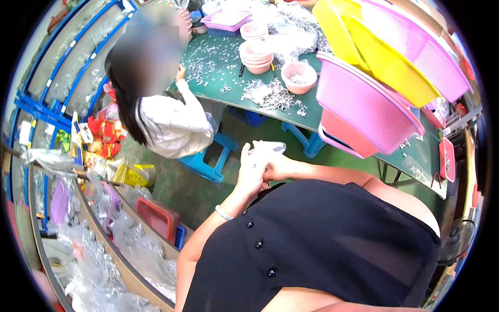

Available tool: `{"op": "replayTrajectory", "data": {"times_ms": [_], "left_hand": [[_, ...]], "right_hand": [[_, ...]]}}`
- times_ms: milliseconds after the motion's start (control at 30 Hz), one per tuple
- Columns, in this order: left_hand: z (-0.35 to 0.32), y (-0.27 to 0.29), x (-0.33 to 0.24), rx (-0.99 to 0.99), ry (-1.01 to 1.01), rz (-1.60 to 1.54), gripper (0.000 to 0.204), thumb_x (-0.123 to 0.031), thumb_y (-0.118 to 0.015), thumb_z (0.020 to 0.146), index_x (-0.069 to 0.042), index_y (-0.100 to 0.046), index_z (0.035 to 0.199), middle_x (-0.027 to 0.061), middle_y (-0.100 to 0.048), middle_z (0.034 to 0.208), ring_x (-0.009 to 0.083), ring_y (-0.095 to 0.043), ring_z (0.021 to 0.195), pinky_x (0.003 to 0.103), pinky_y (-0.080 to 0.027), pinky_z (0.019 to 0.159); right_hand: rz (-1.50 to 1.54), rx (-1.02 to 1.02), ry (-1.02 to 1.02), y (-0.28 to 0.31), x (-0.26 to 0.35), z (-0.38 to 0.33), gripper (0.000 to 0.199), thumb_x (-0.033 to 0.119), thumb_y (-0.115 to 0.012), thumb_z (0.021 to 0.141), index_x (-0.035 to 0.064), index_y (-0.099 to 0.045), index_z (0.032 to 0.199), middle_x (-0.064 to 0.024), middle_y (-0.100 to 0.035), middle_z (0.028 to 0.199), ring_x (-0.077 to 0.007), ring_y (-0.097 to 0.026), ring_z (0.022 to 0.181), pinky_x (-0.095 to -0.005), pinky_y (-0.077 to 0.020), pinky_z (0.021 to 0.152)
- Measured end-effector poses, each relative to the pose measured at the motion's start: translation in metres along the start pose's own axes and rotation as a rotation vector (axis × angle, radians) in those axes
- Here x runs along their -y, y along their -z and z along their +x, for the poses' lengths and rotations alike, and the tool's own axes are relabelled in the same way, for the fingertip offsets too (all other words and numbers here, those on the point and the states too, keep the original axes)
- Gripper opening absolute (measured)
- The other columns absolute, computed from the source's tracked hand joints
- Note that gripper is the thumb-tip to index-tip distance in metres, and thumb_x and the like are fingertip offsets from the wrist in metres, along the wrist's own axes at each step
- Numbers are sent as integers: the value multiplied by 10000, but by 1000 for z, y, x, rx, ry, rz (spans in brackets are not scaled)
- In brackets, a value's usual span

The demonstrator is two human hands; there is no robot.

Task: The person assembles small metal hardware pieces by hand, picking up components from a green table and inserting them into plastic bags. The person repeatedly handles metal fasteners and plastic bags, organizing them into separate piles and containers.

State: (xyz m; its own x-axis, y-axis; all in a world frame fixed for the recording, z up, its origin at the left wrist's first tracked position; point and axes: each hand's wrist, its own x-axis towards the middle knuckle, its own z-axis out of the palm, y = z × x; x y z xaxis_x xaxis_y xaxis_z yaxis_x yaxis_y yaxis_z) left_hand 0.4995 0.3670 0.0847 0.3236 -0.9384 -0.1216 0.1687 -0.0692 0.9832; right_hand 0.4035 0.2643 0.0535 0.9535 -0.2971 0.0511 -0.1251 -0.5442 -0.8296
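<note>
My two hands meet in front of my body, a little short of the green table (208, 96). Between them is a small transparent plastic bag (270, 149), whose contents I cannot make out. My left hand (250, 174), with a pale bangle on its wrist, closes on the near left side of the bag. From the right, my right hand (283, 167) grips the bag's lower part, its fingers partly hidden behind the left hand.
Small metal parts (278, 96) lie heaped on the table beside pink bowls (256, 58). Large pink and yellow basins (364, 99) are stacked at the right. Someone in white (171, 127) sits on a blue stool (223, 156). Shelves with bagged parts (93, 260) line the left.
</note>
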Motion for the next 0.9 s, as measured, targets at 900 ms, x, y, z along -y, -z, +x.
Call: {"op": "replayTrajectory", "data": {"times_ms": [900], "left_hand": [[497,18,-75,416,3,396,363,-196,-586,833,17,-558,1125,86,-624,944,146,-591,778,258,-479,639]], "right_hand": [[1130,-1217,-507,118,-54,95,265,92,-590,809,-33,-565,1042,-95,-622,966,-162,-607,871,-292,-485,746]]}}
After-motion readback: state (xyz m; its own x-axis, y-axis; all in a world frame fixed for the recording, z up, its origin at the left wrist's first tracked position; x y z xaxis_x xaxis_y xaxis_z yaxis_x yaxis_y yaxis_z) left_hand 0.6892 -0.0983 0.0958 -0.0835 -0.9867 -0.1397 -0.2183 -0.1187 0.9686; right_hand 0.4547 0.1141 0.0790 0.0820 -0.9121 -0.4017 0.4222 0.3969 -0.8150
